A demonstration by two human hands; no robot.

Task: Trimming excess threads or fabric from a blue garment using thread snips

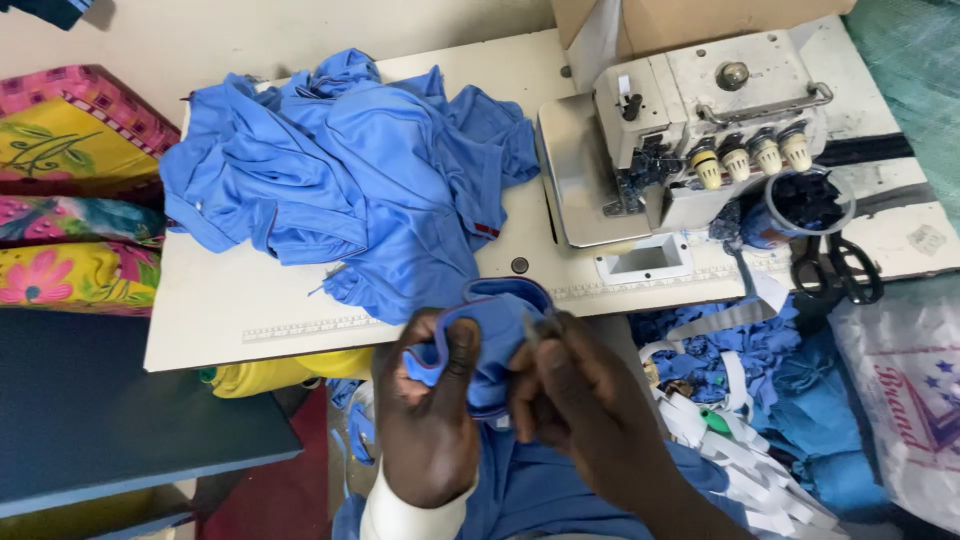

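My left hand (430, 400) grips a small piece of blue fabric (495, 335) with a dark red edge, thumb pressed on top of it. My right hand (575, 395) pinches the same piece from the right, with a small metal tool between its fingers at the fabric's edge. Both hands are held close together just in front of the white sewing table (250, 305). A larger heap of blue garments (350, 170) lies on the table beyond my hands.
A white overlock sewing machine (700, 120) stands at the table's right, black scissors (835, 265) beside it. Blue scraps and white strips (740, 390) fill the space at lower right. Colourful floral cloth (70, 200) lies left, a cardboard box (700, 20) behind.
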